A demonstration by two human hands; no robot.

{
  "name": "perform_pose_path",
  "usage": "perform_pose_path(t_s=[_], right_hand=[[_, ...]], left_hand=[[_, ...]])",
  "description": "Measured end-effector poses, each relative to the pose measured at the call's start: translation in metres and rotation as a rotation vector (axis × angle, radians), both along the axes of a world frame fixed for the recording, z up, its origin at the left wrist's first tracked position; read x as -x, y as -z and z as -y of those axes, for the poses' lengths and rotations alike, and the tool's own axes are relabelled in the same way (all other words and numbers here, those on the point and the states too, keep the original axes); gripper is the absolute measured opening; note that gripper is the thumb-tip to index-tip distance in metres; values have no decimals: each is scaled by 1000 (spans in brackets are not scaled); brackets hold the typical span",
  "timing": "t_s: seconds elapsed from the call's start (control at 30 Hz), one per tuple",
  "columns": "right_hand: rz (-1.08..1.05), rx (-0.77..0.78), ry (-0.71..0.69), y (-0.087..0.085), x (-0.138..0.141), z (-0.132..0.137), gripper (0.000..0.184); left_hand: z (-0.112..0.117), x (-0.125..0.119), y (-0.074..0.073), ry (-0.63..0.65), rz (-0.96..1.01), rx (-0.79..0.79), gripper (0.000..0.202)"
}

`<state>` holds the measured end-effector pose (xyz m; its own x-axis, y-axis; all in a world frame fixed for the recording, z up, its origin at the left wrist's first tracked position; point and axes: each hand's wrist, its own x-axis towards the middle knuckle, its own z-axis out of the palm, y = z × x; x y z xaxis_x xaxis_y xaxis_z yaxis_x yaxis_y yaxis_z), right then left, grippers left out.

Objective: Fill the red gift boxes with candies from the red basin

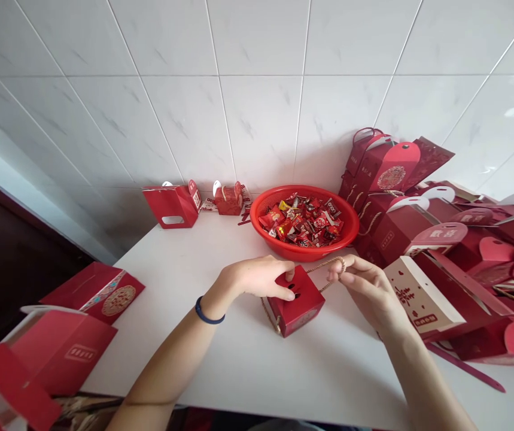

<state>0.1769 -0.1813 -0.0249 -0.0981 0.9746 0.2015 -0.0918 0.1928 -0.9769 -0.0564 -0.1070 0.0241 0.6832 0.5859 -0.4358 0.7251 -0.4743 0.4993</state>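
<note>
A small red gift box sits on the white table in front of me. My left hand rests on the box's top, fingers closed against its flap near two small holes. My right hand pinches a thin gold rope cord that runs from the box's top to my fingertips. Another stretch of the cord hangs down the box's left side. Just behind the box stands a red plastic basin filled with wrapped candies.
Many flat and folded red gift boxes pile up at the right, one cream-sided. Two finished small red boxes stand by the tiled wall at the back. More red boxes lie off the table's left edge.
</note>
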Motion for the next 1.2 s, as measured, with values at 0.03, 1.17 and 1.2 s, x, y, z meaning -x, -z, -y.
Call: perform_pose_path(t_s=[0.03, 1.17, 1.2], right_hand=[[40, -14, -12, -1, 4, 3, 31], [515, -226, 286, -19, 45, 15, 18], [503, -258, 328, -18, 46, 17, 18]], left_hand=[[1, 0, 0, -5, -1, 4, 29], [37, -2, -23, -54, 1052, 327, 45], [40, -2, -24, -33, 1053, 271, 44]])
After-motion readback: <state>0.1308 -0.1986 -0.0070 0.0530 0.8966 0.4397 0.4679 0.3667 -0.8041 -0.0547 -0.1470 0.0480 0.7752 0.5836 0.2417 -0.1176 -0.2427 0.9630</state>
